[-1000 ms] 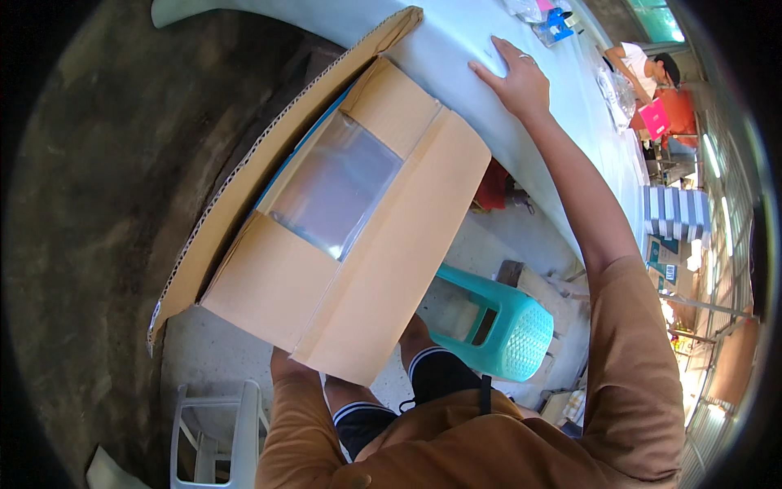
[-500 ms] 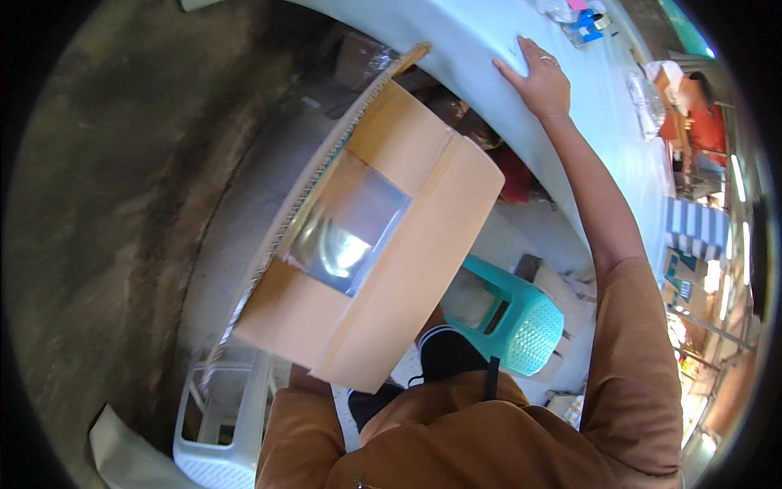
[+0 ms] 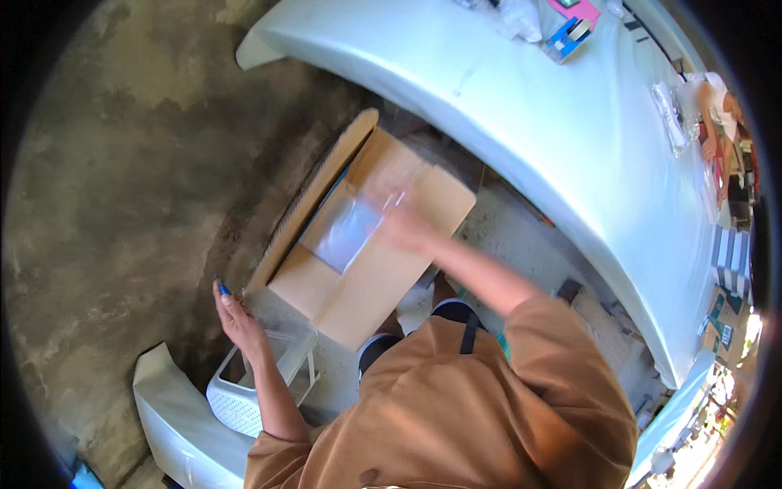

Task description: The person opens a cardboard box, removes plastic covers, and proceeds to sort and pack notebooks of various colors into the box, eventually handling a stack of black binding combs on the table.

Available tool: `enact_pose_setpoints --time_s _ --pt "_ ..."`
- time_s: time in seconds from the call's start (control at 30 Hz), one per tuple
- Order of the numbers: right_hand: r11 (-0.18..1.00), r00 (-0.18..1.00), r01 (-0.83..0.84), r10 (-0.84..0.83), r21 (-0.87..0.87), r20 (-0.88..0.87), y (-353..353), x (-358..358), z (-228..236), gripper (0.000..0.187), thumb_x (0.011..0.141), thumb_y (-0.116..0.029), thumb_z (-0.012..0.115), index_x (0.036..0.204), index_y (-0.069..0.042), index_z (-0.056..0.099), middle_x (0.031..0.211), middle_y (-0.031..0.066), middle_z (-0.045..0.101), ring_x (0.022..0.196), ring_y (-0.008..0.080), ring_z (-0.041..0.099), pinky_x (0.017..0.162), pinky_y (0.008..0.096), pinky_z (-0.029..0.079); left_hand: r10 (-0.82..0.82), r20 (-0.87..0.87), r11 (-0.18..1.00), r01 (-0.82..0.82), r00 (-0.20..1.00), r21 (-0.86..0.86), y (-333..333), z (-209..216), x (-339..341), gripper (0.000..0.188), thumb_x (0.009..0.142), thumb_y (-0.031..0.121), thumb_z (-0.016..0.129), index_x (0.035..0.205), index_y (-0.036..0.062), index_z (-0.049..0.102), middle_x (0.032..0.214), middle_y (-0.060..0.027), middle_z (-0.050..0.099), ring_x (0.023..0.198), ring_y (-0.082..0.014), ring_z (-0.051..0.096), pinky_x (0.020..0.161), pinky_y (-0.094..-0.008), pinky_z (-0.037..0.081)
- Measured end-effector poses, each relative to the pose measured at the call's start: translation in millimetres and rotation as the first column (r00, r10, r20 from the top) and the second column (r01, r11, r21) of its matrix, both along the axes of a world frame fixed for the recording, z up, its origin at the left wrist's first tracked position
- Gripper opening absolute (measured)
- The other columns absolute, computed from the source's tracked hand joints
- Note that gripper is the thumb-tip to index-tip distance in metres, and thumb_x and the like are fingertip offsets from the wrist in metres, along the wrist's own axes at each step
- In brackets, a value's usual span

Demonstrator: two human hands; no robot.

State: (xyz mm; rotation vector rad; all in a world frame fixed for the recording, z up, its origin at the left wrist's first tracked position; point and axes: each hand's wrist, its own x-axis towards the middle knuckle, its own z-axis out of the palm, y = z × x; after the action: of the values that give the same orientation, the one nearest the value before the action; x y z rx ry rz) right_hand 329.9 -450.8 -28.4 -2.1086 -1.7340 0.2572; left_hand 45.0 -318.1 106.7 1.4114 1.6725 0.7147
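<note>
Well, from my remote seat I'm seeing the pale, smooth-topped table (image 3: 497, 90) sweeping across the top and right of the head view, the biggest thing here by far. Below its edge, in front of the person's body, the cardboard carton (image 3: 383, 285) is sitting tilted in view, its flaps spreading outward, and I'm looking straight into its opening. Inside, something in clear, glossy plastic wrap (image 3: 346, 236) is catching the light; glare and blur are keeping me from telling what it is. Down at the left, a white stool (image 3: 236, 403) is standing near the carton. Over at the far right, another carton (image 3: 721, 322) is resting beneath a grey-and-white stack (image 3: 729, 253); I'm not seeing into that one. Onto the hands: the right hand (image 3: 405, 226) is hovering as a blur over the carton's opening, and I'm unable to tell how far its fingers are parted or whether they're gripping anything. The left hand (image 3: 236, 319) is staying clear of the flaps, just beside the carton's lower left corner, its fingers extending but closing around a small blue item (image 3: 225, 289).
</note>
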Motion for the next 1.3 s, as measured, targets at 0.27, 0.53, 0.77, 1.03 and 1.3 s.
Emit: enact_pose_setpoints --time_s 0.27,0.53,0.77,1.03,1.3 --pt "0.919 0.971 -0.202 0.144 -0.337 -0.190 7 -25 4 0.061 0.062 -0.057 0.068 0.095 -0.006 0.065 0.100 0.0131 0.062 0.105 0.0239 0.051 0.097 0.0382 0.028 -0.763 -0.488 0.471 0.882 0.424 0.028 -44 54 262 0.032 0.084 0.035 0.060 0.110 0.0179 0.066 0.101 -0.0124 0.065 0.089 -0.0291 0.062 0.076 -0.0364 0.048" --pt "0.994 0.971 -0.105 0.098 -0.023 -0.219 -10 -57 4 0.049 0.054 -0.040 0.079 0.091 -0.009 0.069 0.099 0.0092 0.066 0.101 0.0218 0.056 0.091 0.0359 0.032 -0.616 -0.708 0.219 0.788 -0.346 -0.575 -39 -86 384 0.024 0.079 0.020 0.059 0.097 0.0069 0.068 0.105 -0.0099 0.066 0.100 -0.0263 0.063 0.076 -0.0359 0.051" --pt "0.988 0.929 -0.117 0.145 0.102 -0.341 -33 -42 31 0.035 0.054 -0.021 0.076 0.083 -0.005 0.065 0.089 0.0087 0.064 0.091 0.0246 0.058 0.082 0.0390 0.036 -0.654 -0.672 0.255 0.735 -0.347 -0.628 -46 -58 395 0.037 0.075 0.030 0.065 0.103 0.0063 0.066 0.111 -0.0128 0.063 0.101 -0.0295 0.062 0.083 -0.0405 0.050" --pt "0.880 0.894 -0.416 0.348 -0.230 -0.283 -93 -46 73 0.010 0.077 -0.011 0.053 0.080 -0.008 0.062 0.082 0.0106 0.063 0.073 0.0246 0.065 0.057 0.0373 0.051 -0.840 -0.543 0.314 0.805 -0.012 -0.503 -46 -16 363 0.038 0.079 0.034 0.062 0.109 0.0106 0.064 0.107 -0.0138 0.063 0.101 -0.0287 0.060 0.083 -0.0403 0.049" --pt "0.887 0.885 -0.451 0.459 0.097 -0.079 -130 -47 62 0.007 0.072 -0.014 0.056 0.071 -0.011 0.063 0.071 0.0059 0.061 0.067 0.0205 0.064 0.058 0.0341 0.049 -0.599 -0.636 0.692 0.714 0.487 -0.106 -75 -68 160 0.035 0.077 0.028 0.065 0.106 0.0098 0.057 0.104 -0.0126 0.059 0.098 -0.0310 0.057 0.082 -0.0413 0.047"
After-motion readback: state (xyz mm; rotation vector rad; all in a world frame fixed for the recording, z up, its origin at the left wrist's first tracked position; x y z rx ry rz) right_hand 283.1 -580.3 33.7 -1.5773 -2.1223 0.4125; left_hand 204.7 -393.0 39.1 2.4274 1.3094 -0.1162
